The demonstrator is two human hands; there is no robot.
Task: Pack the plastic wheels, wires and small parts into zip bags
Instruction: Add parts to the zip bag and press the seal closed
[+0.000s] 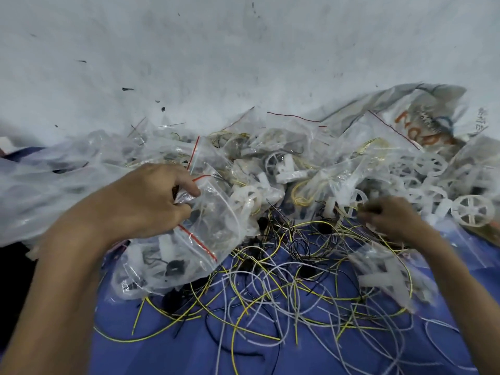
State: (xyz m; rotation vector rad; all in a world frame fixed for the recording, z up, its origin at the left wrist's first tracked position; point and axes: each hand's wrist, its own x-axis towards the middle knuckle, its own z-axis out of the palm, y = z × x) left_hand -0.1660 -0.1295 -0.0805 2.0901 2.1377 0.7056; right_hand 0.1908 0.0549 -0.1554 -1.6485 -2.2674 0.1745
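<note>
The only open room is the pale, scuffed surface (243,50) beyond the heap of filled zip bags (286,142). The blue cloth (184,350) in front is strewn with thin yellow, white and black wires (270,282). The left hand (146,201) grips a crinkled clear zip bag (213,226) near its red seal. The right hand (392,217) is blurred and curls among the wires; I cannot tell whether it holds anything. White spoked plastic wheels (473,211) lie far right.
</note>
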